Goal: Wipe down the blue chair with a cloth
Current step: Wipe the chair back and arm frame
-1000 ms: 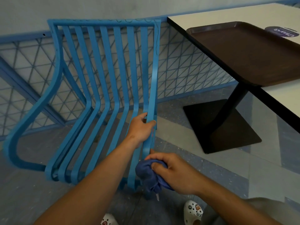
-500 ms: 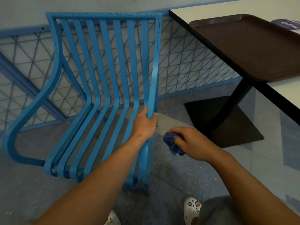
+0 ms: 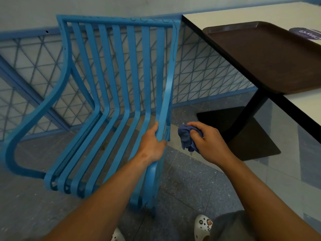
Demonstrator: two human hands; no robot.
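Observation:
The blue slatted metal chair (image 3: 119, 87) stands in front of me, its back near the blue mesh fence. My left hand (image 3: 152, 143) grips the chair's right-hand side rail where seat and back meet. Just right of that rail, my right hand (image 3: 206, 141) holds a bunched dark blue cloth (image 3: 186, 139) in the air. The cloth is a short gap away from the chair and does not touch it.
A white table (image 3: 217, 16) with a black edge stands at the right, bearing a dark brown tray (image 3: 264, 56). Its black post and square base (image 3: 239, 133) sit on the grey speckled floor. The fence (image 3: 199, 66) runs behind the chair. My white clogs (image 3: 203, 225) show at the bottom.
My right hand lifted the cloth from the low front end of the chair's right rail up and to the right, off the chair. My left hand slid slightly up the rail.

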